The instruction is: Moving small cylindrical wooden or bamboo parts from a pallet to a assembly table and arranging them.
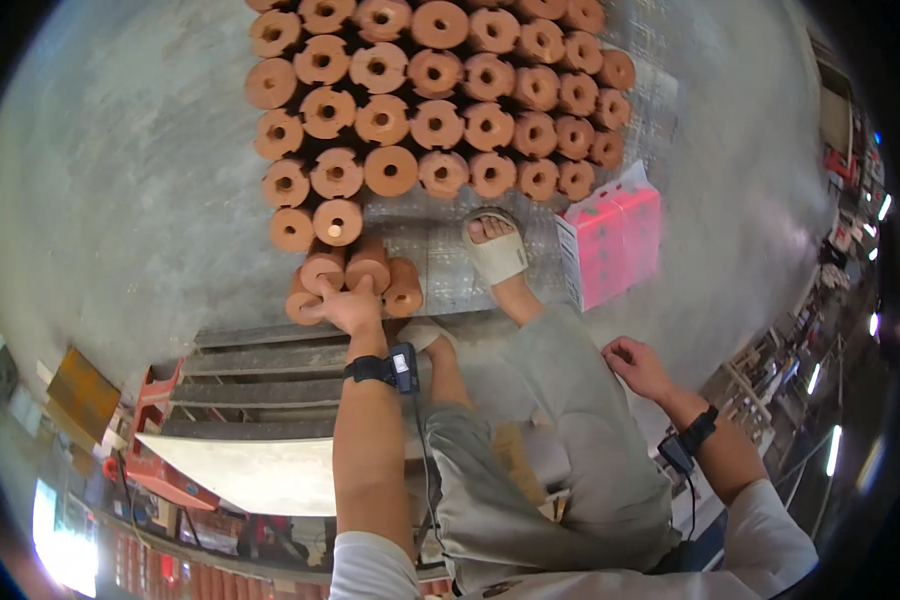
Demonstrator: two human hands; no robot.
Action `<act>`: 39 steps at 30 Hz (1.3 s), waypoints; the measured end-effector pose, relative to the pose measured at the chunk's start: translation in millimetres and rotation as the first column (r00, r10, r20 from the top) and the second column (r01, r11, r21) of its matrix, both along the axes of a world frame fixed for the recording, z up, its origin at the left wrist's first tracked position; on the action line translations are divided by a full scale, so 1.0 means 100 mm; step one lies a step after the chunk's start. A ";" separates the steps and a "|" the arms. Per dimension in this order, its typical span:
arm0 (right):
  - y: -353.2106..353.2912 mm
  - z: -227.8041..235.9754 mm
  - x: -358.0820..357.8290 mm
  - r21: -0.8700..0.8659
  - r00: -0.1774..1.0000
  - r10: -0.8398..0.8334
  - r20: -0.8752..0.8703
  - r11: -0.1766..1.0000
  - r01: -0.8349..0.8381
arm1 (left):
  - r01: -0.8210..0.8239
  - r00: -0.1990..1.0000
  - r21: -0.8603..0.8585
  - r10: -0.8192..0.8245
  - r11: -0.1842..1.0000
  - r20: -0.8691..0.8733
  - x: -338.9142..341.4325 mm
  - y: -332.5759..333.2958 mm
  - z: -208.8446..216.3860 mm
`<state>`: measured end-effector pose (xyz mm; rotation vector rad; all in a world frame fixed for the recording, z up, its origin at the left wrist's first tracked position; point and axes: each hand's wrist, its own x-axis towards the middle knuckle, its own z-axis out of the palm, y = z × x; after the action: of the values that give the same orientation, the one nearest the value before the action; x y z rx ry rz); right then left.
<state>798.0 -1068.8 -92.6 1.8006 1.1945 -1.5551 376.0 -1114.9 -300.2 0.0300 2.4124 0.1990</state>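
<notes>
Low in front of me, my left hand (348,308) reaches onto a small group of orange-brown hollow clay cylinders (368,262). Its fingers are spread across their near ends, and the tips seem hooked into the centre holes; how deep they go is hidden. Another clay cylinder (403,288) lies just right of that hand. Directly beyond stands a large stack of the same cylinders (436,123), lying in rows with their round, holed ends facing me. My right hand (638,368) hangs beside my right knee, fingers curled in, with nothing visible in it.
A pink-red box (610,245) stands right of the stack, near my sandalled foot (497,250). Below my left hand is a slatted bench or pallet (260,362) with a pale board (250,470). A red crate-like thing (160,470) sits at its left. Grey floor (120,180) spreads around.
</notes>
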 end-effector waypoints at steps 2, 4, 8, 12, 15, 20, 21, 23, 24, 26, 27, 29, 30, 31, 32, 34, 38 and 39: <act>-0.01 -0.01 0.02 0.002 1.000 -0.015 -0.006 1.000 0.015 | 0.041 0.999 -0.049 -0.039 0.998 0.035 0.02 0.05 0.01; -0.03 0.02 0.02 0.004 0.999 -0.052 -0.004 0.999 0.052 | 0.061 0.995 -0.080 -0.055 0.995 0.080 0.04 0.07 0.02; -0.15 -0.01 0.06 0.029 0.998 -0.052 -0.022 0.998 0.052 | 0.067 0.998 -0.051 -0.067 0.996 0.006 -0.02 -0.01 -0.03; -0.20 0.07 0.10 0.001 0.999 -0.032 0.029 0.999 0.032 | 0.170 0.985 -0.060 -0.171 0.984 -0.012 -0.07 -0.14 -0.01; -0.22 0.06 0.11 0.031 1.000 -0.028 0.008 0.999 0.027 | 0.180 0.980 0.001 -0.180 0.984 -0.083 -0.21 -0.27 0.07; -0.20 0.05 0.06 0.105 0.999 -0.009 -0.037 0.994 0.013 | -0.360 0.919 0.391 0.249 0.847 0.305 -0.49 -0.41 0.45; -0.18 0.06 0.02 0.103 0.999 -0.008 -0.035 0.995 0.011 | -0.507 0.848 0.426 0.348 0.749 0.399 -0.50 -0.42 0.55; -0.16 0.10 -0.05 0.112 0.999 0.004 -0.038 0.994 0.000 | -0.727 0.671 0.402 0.450 0.557 0.590 -0.53 -0.43 0.82; -0.15 0.11 -0.12 0.121 0.999 0.040 -0.030 0.992 -0.036 | -0.731 0.670 0.413 0.454 0.544 0.587 -0.56 -0.46 0.97; -0.13 0.10 -0.25 0.145 0.995 0.091 -0.027 0.986 -0.087 | -0.776 0.627 0.451 0.451 0.441 0.635 -0.59 -0.55 1.31; -0.14 0.06 -0.29 0.172 0.990 0.120 -0.081 0.980 -0.104 | -0.742 0.665 0.490 0.407 0.457 0.627 -0.61 -0.59 1.47; -0.11 0.01 -0.38 0.215 0.980 0.159 -0.120 0.968 -0.130 | -0.690 0.718 0.547 0.355 0.474 0.599 -0.58 -0.68 1.85; -0.06 -0.01 -0.50 0.215 0.961 0.248 -0.123 0.952 -0.218 | -0.620 0.780 0.601 0.306 0.505 0.546 -0.60 -0.75 2.09; -0.01 -0.04 -0.61 0.217 0.934 0.335 -0.122 0.928 -0.304 | -0.552 0.829 0.654 0.254 0.517 0.499 -0.64 -0.88 2.26; 0.05 -0.08 -0.70 0.233 0.932 0.344 -0.112 0.921 -0.312 | -0.482 0.871 0.703 0.200 0.523 0.449 -0.68 -1.00 2.43; 0.10 -0.16 -0.84 0.246 0.872 0.477 -0.114 0.864 -0.440 | -0.406 0.910 0.730 0.166 0.550 0.381 -0.74 -1.22 2.82; 0.08 -0.24 -1.09 0.290 0.801 0.592 -0.087 0.784 -0.549 | -0.264 0.964 0.624 0.228 0.735 0.139 -0.84 -1.75 3.34; 0.04 -0.27 -1.10 0.293 0.812 0.574 -0.109 0.799 -0.526 | -0.198 0.977 0.590 0.203 0.782 0.059 -0.88 -1.94 3.37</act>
<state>688.2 -1065.1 -119.2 1.2640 1.8828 -1.2834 288.3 -1308.7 36.8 0.0589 2.2600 1.0557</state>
